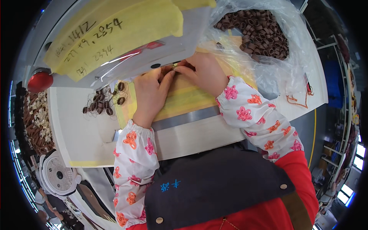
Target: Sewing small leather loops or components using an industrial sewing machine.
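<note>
My left hand [150, 91] and my right hand [203, 73] meet under the front edge of a white machine housing [191, 28], apparently a sewing machine. Both have thumb and fingers pinched together, the tips almost touching. What they hold is mostly hidden by the housing and my fingers; only a tiny light spot shows between the tips. Beneath them lies a work surface covered with yellow tape [180, 109], edged by a metal strip [186, 118]. Left of my left hand, several small brown loops [100, 104] lie tangled in loose thread.
A clear plastic bag [303, 46] full of brown loops [264, 36] lies at the far right. Orange cord [303, 100] sits near the table's right edge. At left are a red knob [40, 81], a white fan [59, 174] and a heap of brown and cream pieces [37, 120].
</note>
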`<state>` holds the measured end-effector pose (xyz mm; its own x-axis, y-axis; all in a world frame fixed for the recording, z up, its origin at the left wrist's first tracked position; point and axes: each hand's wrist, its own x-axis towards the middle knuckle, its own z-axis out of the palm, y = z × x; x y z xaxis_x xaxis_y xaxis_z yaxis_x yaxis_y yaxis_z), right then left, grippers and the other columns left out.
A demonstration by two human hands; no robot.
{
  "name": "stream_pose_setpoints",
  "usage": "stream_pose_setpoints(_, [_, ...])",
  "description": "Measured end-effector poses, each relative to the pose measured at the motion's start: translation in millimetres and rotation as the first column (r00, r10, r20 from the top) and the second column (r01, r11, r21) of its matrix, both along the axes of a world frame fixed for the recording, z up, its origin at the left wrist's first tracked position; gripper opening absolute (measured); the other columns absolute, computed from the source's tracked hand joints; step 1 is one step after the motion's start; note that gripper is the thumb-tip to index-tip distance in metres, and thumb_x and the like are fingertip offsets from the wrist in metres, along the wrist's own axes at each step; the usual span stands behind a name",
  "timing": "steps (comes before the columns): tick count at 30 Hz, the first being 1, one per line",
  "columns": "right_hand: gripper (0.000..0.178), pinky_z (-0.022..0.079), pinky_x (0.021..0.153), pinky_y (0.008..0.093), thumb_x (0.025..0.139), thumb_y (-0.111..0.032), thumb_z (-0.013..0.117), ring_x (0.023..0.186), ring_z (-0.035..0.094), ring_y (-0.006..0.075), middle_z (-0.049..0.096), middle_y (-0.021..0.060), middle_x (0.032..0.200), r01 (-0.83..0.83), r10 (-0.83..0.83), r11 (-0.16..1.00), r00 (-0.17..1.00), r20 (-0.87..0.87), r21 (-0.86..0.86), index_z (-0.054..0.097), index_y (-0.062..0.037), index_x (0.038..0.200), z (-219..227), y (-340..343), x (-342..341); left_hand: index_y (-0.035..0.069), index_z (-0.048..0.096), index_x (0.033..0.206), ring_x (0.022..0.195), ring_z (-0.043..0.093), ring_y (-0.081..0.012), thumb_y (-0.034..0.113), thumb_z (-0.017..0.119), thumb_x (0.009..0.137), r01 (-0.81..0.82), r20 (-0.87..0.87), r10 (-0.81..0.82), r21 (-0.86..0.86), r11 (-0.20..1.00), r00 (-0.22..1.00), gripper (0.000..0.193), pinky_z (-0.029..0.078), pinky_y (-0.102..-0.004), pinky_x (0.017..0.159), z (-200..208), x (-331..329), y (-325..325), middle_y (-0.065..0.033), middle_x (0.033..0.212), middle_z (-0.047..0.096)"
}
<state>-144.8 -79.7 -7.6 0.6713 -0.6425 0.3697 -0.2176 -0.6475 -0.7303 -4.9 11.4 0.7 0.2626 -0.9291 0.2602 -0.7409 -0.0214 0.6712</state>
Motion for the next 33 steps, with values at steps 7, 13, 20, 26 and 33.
stream_pose_setpoints(7, [0.008, 0.046, 0.057, 0.0392, 0.075, -0.009, 0.060, 0.064, 0.057, 0.0327, 0.059, 0.0152, 0.070, 0.106, -0.105, 0.994, 0.994, 0.020, -0.037, 0.056, -0.0021, 0.076, 1, 1, 2, 0.001, 0.065, 0.082, 0.046, 0.046, -0.0171, 0.032, 0.063, 0.078, -0.067, 0.075, 0.066, 0.007, 0.998, 0.995, 0.031, 0.038, -0.0284, 0.047, -10, 3, -9, -0.0097, 0.056, 0.057])
stream_pose_setpoints(13, [0.007, 0.045, 0.056, 0.0401, 0.075, -0.008, 0.059, 0.065, 0.057, 0.0333, 0.057, 0.0149, 0.071, 0.111, -0.110, 0.989, 0.994, 0.008, -0.102, 0.055, -0.0029, 0.076, 2, 0, 3, 0.001, 0.065, 0.081, 0.047, 0.047, -0.0102, 0.036, 0.064, 0.078, -0.124, -0.079, 0.122, -0.019, 0.992, 0.989, 0.035, 0.038, -0.0266, 0.048, -12, 4, -11, -0.0060, 0.054, 0.057])
stream_pose_setpoints(20, [0.007, 0.046, 0.056, 0.0401, 0.076, -0.009, 0.058, 0.064, 0.056, 0.0335, 0.057, 0.0144, 0.070, 0.133, -0.131, 0.977, 0.991, 0.024, -0.165, 0.054, -0.0036, 0.077, -2, 0, 4, 0.001, 0.063, 0.079, 0.048, 0.046, -0.0083, 0.033, 0.065, 0.078, -0.115, -0.131, 0.107, -0.047, 0.992, 0.986, 0.032, 0.037, -0.0258, 0.047, -13, 4, -13, -0.0032, 0.052, 0.055])
stream_pose_setpoints(26, [0.008, 0.045, 0.055, 0.0404, 0.077, -0.011, 0.058, 0.064, 0.057, 0.0330, 0.057, 0.0144, 0.071, 0.128, -0.133, 0.975, 0.991, -0.017, -0.182, 0.054, -0.0038, 0.077, -4, 0, 4, 0.001, 0.062, 0.076, 0.045, 0.040, -0.0070, 0.031, 0.065, 0.078, -0.105, -0.134, 0.104, 0.000, 0.994, 0.985, 0.031, 0.033, -0.0258, 0.044, -11, 5, -13, -0.0006, 0.049, 0.050])
stream_pose_setpoints(33, [0.010, 0.045, 0.057, 0.0409, 0.076, -0.010, 0.058, 0.065, 0.057, 0.0335, 0.057, 0.0151, 0.071, 0.109, -0.121, 0.976, 0.991, -0.052, -0.190, 0.053, -0.0020, 0.076, 0, -3, 3, 0.001, 0.061, 0.072, 0.044, 0.039, -0.0072, 0.034, 0.065, 0.077, -0.101, -0.096, 0.097, -0.034, 0.994, 0.991, 0.033, 0.032, -0.0263, 0.043, -12, 6, -15, -0.0007, 0.047, 0.048])
